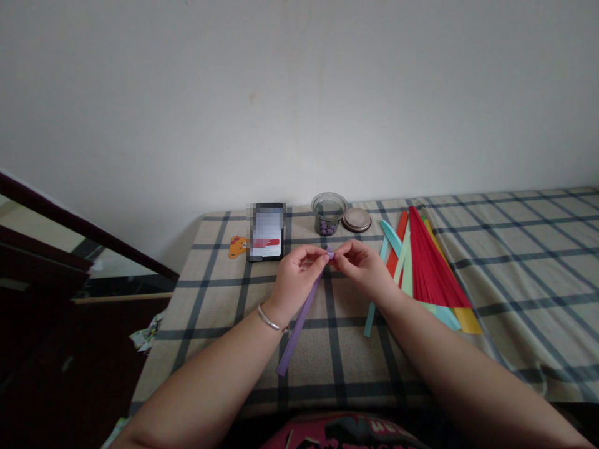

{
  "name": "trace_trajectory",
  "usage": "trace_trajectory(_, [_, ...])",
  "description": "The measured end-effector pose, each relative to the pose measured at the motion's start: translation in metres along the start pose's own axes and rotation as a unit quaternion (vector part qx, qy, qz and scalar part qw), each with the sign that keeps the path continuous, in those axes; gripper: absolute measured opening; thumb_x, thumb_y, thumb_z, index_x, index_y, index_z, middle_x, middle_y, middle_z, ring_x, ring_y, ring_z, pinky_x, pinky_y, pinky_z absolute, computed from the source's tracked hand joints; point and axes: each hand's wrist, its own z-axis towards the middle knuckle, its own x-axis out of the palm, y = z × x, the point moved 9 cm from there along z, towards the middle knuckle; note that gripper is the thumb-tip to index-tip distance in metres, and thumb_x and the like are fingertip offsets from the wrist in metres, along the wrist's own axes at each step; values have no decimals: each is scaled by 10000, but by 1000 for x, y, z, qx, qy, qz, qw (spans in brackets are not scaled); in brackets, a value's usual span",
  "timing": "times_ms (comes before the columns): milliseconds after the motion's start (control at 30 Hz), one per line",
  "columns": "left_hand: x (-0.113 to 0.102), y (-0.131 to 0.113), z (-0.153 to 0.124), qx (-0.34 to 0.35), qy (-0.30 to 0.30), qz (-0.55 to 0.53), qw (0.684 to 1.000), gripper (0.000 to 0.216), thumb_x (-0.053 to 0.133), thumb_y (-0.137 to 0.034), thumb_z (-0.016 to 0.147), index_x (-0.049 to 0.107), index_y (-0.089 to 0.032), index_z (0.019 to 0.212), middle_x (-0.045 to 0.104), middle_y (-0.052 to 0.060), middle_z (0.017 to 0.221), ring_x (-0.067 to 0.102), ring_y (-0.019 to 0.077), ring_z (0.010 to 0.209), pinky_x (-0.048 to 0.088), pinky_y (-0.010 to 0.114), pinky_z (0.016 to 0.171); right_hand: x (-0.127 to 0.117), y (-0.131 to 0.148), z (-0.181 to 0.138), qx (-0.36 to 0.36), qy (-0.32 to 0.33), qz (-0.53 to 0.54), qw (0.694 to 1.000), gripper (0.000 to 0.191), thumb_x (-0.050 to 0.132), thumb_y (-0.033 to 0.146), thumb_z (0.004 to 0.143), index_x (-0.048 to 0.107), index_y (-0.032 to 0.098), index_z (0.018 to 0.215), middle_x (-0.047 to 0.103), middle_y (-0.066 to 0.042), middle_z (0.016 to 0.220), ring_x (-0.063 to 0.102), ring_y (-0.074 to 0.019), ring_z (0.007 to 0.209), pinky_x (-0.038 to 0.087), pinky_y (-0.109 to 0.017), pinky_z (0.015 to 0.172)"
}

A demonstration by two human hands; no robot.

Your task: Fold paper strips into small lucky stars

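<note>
Between my two hands is a purple paper strip [303, 318], folded or knotted into a small piece at its upper end. My left hand [299, 274] pinches that end from the left, and a silver bangle circles the wrist. My right hand [362, 268] pinches the same small folded piece from the right, fingertips close to the left ones. The strip's long tail hangs down past my left hand toward the table's front. Just beyond my hands stands a clear plastic tub [329, 209] with several small purple folded pieces [326, 228] at its bottom.
A round lid [357, 219] lies right of the tub. A tablet or phone [266, 232] stands at the left beside a bear-shaped cutout [238, 247]. Red paper strips [433, 268] fan out at the right, with blue, green, orange and yellow ones. A checked cloth [210, 312] covers the table; a wall rises behind.
</note>
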Motion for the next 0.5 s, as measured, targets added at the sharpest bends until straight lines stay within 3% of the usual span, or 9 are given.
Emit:
trace_trajectory(200, [3, -3, -1, 11, 5, 6, 1000, 148, 640, -302, 783, 630, -159, 822, 678, 41, 827, 646, 143, 752, 534, 264, 718, -5, 9, -3, -43, -21, -105, 993, 145, 617, 331, 778, 565, 207, 722, 604, -11, 683, 568, -146, 637, 457, -283, 617])
trace_trajectory(500, [0, -10, -1, 42, 3, 29, 999, 134, 607, -305, 808, 619, -173, 833, 666, 32, 834, 639, 142, 760, 531, 260, 708, 2, 10, -3, -48, 10, -101, 994, 152, 603, 363, 806, 581, 212, 803, 607, -17, 733, 566, -147, 662, 454, -273, 603])
